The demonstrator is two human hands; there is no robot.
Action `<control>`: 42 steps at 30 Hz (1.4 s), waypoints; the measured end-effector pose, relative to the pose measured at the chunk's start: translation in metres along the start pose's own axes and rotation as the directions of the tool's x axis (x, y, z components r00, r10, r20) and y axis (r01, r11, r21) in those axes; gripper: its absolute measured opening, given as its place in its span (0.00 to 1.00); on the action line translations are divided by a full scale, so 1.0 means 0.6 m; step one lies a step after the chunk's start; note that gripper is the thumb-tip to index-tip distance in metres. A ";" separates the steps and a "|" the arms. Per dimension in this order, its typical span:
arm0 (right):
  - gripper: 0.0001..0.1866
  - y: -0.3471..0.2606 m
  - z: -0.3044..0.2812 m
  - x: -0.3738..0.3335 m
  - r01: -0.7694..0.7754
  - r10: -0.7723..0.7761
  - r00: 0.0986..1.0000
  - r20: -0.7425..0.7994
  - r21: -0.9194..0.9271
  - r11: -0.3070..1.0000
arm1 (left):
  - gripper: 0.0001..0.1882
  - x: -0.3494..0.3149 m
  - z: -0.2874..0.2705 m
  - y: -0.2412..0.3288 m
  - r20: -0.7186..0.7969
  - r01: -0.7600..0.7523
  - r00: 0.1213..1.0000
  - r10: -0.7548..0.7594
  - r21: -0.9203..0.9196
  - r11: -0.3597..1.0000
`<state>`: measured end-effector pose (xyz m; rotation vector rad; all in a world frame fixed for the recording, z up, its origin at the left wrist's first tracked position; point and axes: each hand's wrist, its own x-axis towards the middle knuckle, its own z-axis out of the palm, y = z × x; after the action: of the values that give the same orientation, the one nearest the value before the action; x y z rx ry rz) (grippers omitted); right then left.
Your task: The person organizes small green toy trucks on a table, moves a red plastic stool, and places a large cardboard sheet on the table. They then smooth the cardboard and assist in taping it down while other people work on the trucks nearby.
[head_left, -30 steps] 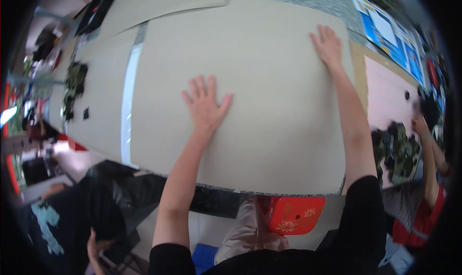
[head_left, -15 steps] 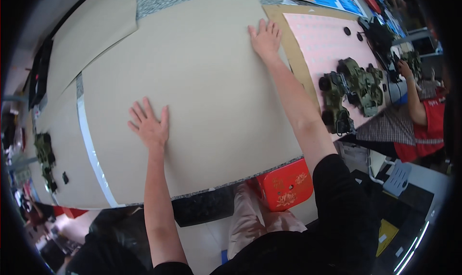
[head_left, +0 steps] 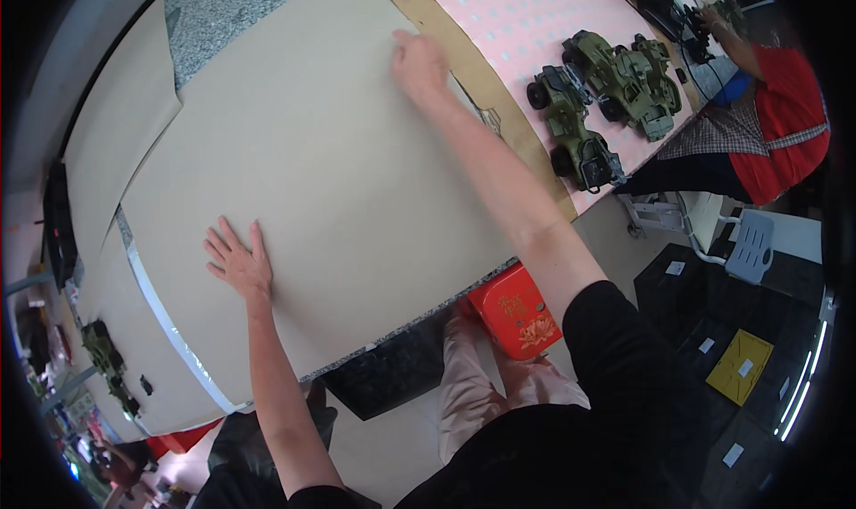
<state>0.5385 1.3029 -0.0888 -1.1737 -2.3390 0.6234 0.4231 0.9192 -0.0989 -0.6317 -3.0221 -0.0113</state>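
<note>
A large grey-beige sheet, which looks like cardboard, covers most of the table in front of me. Flat on its left part rests my left hand, palm down with the fingers spread. My right hand is at the sheet's far right edge, its fingers curled in. The fingertips are turned away from view, so whether they grip the edge or anything else is hidden.
Green toy vehicles stand on a pink sheet to the right. Another green toy vehicle is at far left. A red stool stands below the table edge. A person in red works at right.
My right hand has gone from flat and spread to curled, staying by the sheet's right edge. The left hand remains spread on the sheet. The whole view has shifted.
</note>
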 end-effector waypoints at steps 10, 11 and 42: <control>0.20 0.084 -0.170 -0.009 -0.174 0.274 0.884 0.378 -0.276 0.945 | 0.38 0.000 0.007 0.002 -0.012 0.004 1.000 -0.004 -0.019 1.000; 0.20 0.082 -0.171 -0.028 -0.177 0.302 0.860 0.411 -0.314 0.933 | 0.38 -0.001 0.009 0.000 -0.012 0.005 1.000 -0.005 -0.014 1.000; 0.14 0.036 -0.195 -0.203 -0.340 0.338 0.932 0.129 -0.011 0.940 | 0.37 -0.002 -0.003 0.002 0.030 0.054 0.998 -0.054 -0.001 0.999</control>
<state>0.6845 1.2372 -0.0306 -1.5938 -2.2470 0.8521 0.4250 0.9199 -0.0970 -0.5554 -3.0673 -0.0073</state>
